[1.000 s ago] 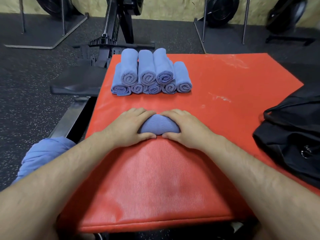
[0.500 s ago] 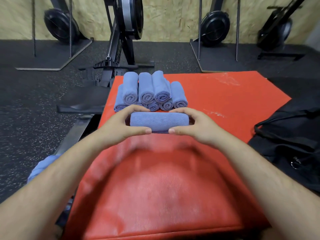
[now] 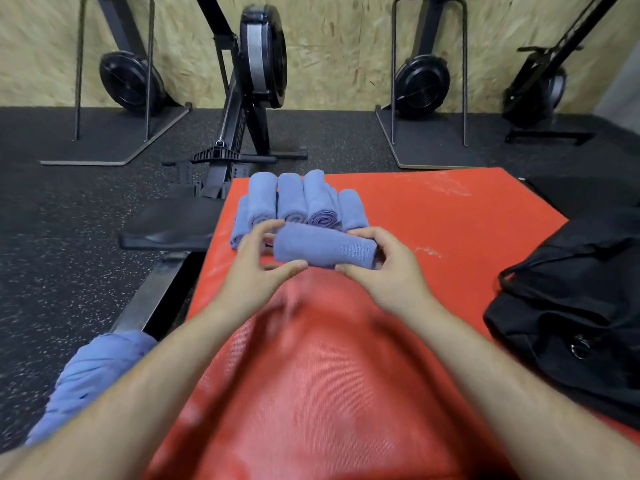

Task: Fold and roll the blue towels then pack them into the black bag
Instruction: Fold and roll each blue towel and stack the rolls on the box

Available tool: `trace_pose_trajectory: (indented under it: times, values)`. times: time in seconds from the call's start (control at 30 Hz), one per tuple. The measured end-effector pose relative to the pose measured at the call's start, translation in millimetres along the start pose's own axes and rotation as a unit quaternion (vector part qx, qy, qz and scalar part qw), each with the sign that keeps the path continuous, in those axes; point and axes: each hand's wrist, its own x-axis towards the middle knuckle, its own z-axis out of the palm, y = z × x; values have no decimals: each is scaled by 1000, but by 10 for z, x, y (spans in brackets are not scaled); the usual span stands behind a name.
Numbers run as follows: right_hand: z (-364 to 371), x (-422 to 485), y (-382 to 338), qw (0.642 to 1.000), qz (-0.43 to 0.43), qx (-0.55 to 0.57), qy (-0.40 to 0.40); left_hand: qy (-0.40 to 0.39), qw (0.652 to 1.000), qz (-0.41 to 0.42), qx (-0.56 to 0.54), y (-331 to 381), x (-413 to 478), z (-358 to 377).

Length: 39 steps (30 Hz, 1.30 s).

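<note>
**Rolled towel held over the red mat**

A rolled towel (image 3: 323, 245) lies crosswise over the red mat (image 3: 450, 220), just in front of the stack of rolled towels (image 3: 294, 199) at the mat's far left. The right hand (image 3: 388, 271) grips its right end. The left hand (image 3: 256, 268) arches round its left end, thumb beneath. The black bag (image 3: 571, 306) lies at the right edge, and a heap of blue cloth (image 3: 93, 368) sits near left.

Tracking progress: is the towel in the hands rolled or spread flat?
Rolled: the towel is a compact cylinder, held at its ends by the left hand and right hand, like the rolls stacked behind.
</note>
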Motion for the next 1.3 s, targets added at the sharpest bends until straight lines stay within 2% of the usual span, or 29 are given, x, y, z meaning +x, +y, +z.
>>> trace_pose_trajectory:
  times: [0.07, 0.1, 0.17, 0.23, 0.4, 0.5, 0.63, 0.73, 1.0, 1.07, 1.17, 1.3]
  values:
    - [54, -52, -11, 990, -81, -90, 73, 64, 996, 18, 60, 11, -44, 84]
    - [79, -73, -14, 982, -118, -119, 86, 60, 997, 3, 44, 45, -73, 135]
    - [124, -106, -4, 968, -174, -164, 76, 9, 995, -75, -68, 158, -121, 248]
    - [148, -144, 0, 963, -207, -168, 40, -23, 976, -136, -167, 224, -159, 316]
    - [81, -240, -143, 971, -226, -72, -33, -55, 942, -129, -307, 260, -214, 271]
    - [54, -264, -226, 990, -119, 74, -16, -66, 938, -111, -321, 280, -217, 244]
    - [88, -209, -241, 985, 41, 168, -6, -89, 953, -86, -276, 369, -183, 259]
    - [48, -160, -293, 951, 144, 269, -45, -99, 959, -85, -250, 426, -106, 298]
    - [-114, 371, -130, 966, 174, 191, 6, -127, 977, -70, -158, 496, 484, 452]
    - [-138, 660, -76, 969, 176, 171, 28, -128, 987, -52, -80, 495, 732, 495]
    - [-133, 1093, 42, 979, 181, 64, 69, -56, 993, -37, 95, 395, 1066, 568]
    - [25, 1510, 306, 979, 197, -32, 51, -51, 947, 10, 317, 27, 1408, 571]
